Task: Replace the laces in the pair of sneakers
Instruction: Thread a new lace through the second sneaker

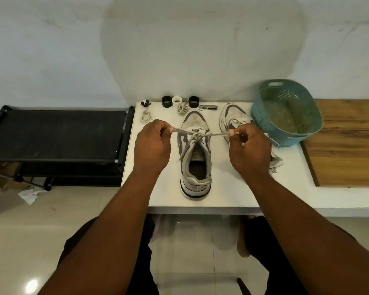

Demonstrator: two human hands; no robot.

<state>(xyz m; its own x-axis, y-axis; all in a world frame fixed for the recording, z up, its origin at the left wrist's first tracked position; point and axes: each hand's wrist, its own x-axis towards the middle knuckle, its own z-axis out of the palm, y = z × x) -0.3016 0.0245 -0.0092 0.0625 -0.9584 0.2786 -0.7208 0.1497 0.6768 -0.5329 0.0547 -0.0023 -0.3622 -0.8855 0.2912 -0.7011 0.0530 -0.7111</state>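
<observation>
A grey and white sneaker (194, 158) stands on the white table (226, 194), toe pointing away from me. Its pale lace (197, 135) is knotted over the tongue and pulled taut to both sides. My left hand (152, 145) pinches the lace's left part beside the shoe. My right hand (250, 149) pinches the right part. The second sneaker (232, 119) lies behind my right hand, partly hidden, with its lace loose. A coiled spare lace (145, 116) and another bundled lace (183, 110) lie near the table's far edge.
A teal perforated basket (285, 112) stands at the right, touching the second sneaker's side. Two black rings and a white cup (176, 100), a small folding tool (208, 107) and dark small parts (145, 103) line the back edge. A black rack (58, 135) stands left.
</observation>
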